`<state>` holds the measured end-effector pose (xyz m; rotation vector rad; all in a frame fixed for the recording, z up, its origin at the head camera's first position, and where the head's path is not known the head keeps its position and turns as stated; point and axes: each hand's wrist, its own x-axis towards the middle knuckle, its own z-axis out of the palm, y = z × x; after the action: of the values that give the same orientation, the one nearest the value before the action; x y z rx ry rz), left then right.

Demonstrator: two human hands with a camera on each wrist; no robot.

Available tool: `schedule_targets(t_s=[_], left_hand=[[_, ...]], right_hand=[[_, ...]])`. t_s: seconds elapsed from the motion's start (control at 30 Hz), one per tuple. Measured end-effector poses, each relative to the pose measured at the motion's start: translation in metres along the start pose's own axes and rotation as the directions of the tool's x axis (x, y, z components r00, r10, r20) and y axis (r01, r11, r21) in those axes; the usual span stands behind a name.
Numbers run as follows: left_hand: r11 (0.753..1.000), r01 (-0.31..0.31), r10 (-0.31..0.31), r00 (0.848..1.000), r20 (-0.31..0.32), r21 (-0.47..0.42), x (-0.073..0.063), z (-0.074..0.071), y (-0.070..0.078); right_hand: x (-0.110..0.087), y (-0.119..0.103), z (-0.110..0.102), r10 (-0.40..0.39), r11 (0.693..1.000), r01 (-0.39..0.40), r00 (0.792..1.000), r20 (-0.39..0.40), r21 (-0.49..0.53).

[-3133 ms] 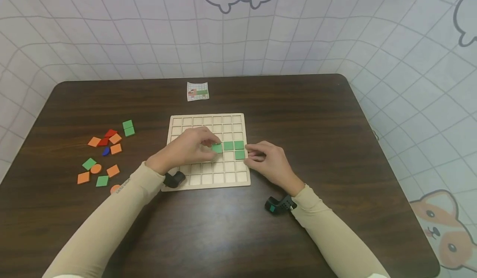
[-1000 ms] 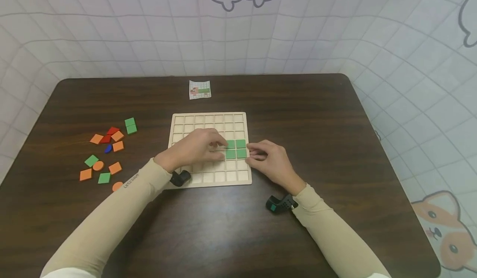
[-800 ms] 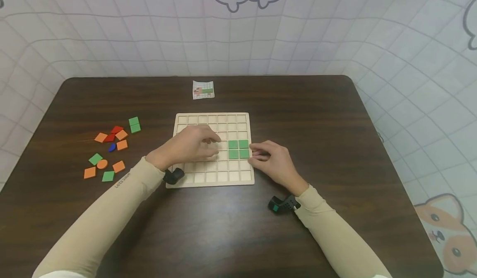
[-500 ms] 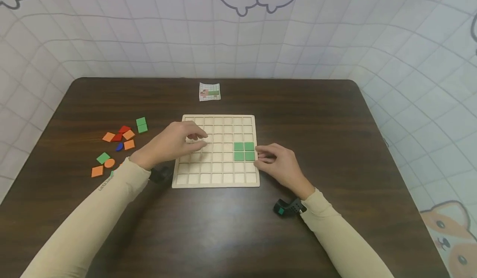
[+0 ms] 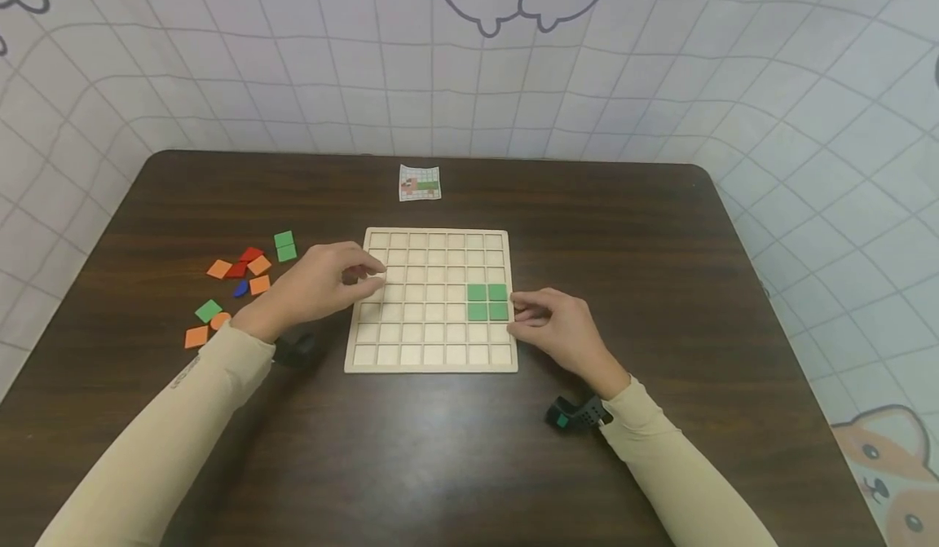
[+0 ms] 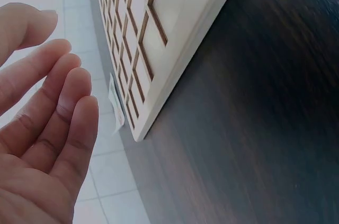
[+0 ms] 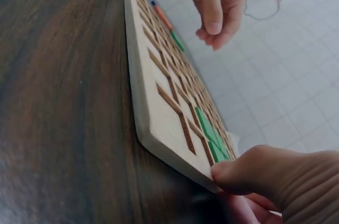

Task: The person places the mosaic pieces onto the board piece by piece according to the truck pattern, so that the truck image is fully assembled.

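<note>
Fingers (image 6: 79, 86) loosely bent, thumb apart, the left hand (image 5: 311, 282) hovers by the left side of the board (image 5: 433, 335); the right hand (image 5: 561, 327), thumb and fingers parted, touches its right edge. Four green squares (image 5: 497, 293) sit inside it there; loose coloured pieces (image 5: 259, 265) lie left of it.

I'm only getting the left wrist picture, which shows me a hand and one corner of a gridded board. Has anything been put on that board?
Observer: Yes, in the head view four green squares fill a two-by-two block at the right side of the board.
Visitor: Oh! And is anything going on at that side?
Observer: The right hand is there, at the board's edge beside those squares.
Visitor: Are there any spare bits lying about?
Observer: Yes, loose pieces in orange, red, green and blue lie to the left of the board.
</note>
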<state>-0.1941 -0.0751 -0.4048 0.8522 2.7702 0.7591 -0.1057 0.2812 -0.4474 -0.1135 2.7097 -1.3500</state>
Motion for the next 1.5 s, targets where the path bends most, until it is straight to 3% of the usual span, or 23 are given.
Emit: schedule_targets(t_s=[0.47,0.7,0.93,1.1,1.5], left_hand=[[0.999,-0.017,0.015,0.998,-0.061,-0.035,-0.002,-0.001,-0.013],[0.992,0.071,-0.077,0.995,-0.057,-0.104,-0.010,-0.007,-0.021],[0.986,0.124,-0.133,0.988,-0.080,-0.110,-0.019,-0.012,-0.044],[0.972,0.197,-0.210,0.973,-0.098,-0.126,-0.028,-0.018,-0.060],[0.951,0.267,-0.292,0.942,-0.166,-0.154,-0.030,-0.033,-0.090]], right_hand=[[0.003,0.011,-0.005,-0.009,0.999,0.008,0.999,0.040,0.044],[0.002,0.012,-0.005,-0.007,0.999,0.006,0.999,0.042,0.039],[0.001,0.009,-0.005,0.014,0.999,-0.016,0.999,0.046,0.040],[0.001,0.008,-0.004,0.026,0.999,-0.027,0.999,0.036,0.034],[0.001,0.005,-0.008,0.000,0.999,-0.002,0.999,0.043,0.051]])
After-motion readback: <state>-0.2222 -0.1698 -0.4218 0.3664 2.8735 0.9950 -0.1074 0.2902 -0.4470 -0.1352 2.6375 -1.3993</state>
